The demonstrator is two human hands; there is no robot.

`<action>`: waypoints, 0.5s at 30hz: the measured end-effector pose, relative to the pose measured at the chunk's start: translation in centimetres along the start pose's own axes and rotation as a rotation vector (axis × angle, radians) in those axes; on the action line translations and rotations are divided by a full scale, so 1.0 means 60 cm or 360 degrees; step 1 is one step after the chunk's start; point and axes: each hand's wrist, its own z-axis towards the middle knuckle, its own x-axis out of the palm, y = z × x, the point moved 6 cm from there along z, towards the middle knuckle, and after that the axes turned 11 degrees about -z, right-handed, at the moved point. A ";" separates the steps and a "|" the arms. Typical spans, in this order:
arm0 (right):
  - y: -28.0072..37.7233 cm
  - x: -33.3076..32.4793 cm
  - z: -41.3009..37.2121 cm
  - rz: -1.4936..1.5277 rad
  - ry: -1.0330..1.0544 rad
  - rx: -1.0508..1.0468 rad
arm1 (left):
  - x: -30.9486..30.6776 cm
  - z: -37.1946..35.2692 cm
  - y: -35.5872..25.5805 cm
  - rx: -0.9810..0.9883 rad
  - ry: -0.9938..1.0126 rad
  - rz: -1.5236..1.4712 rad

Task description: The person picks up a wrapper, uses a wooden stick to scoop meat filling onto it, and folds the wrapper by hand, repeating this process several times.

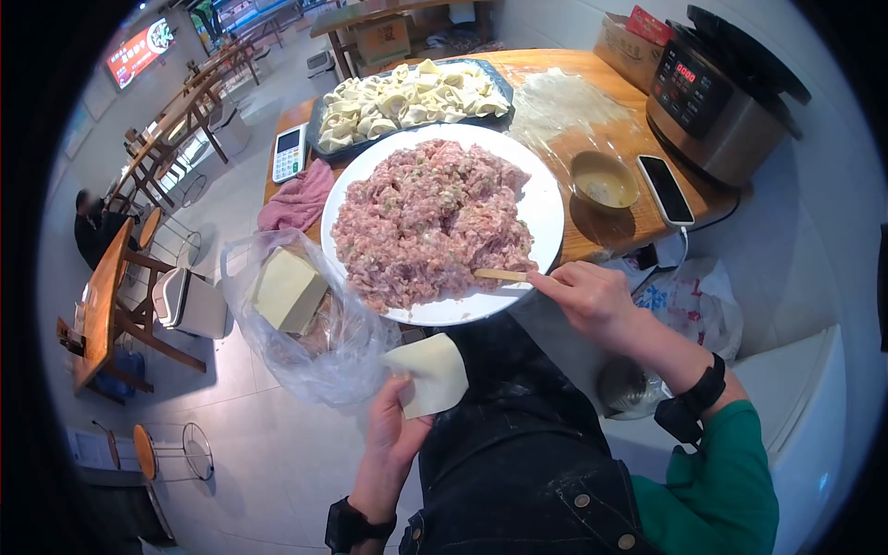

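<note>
The right hand [587, 296] is closed in a pinch on a flat wooden spatula [499, 275], whose far tip lies against the near edge of the minced meat filling [430, 217], low on the white plate [548, 208]. The main risk sits there: the near rim of the plate seems to hang past the edge of the wooden table [606, 231] toward the lap, though the fisheye bend makes that hard to be sure of, and a firm downward dig at that rim could rock or tip the plate. A scoop taken too large could also drop off the narrow blade in the gap between plate and wrapper and land on the dark apron. The left hand [393, 435] grips a square wrapper [435, 375] by its lower corner only, thumb on top, so the thin sheet lies unsupported and could sag or tear under a wet lump. The wrapper is below the plate, near its rim and to the left of the spatula, apart from it. Just beside the left hand an open plastic bag [324, 365] holds a stack of wrappers [289, 291]. Farther out on the table stand a small bowl [603, 178], a phone [666, 190] and a tray of folded wontons [407, 97].
</note>
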 end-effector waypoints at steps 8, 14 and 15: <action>-0.012 0.007 -0.008 0.0005 0.0269 0.0025 | -0.014 0.020 0.027 -0.0041 -0.0177 0.0202; -0.009 0.008 0.006 0.0021 0.0037 -0.0051 | 0.014 0.038 0.053 -0.0082 -0.0159 0.0097; -0.008 0.014 0.006 0.0009 0.0057 -0.0082 | 0.021 0.040 0.056 -0.0074 -0.0159 0.0064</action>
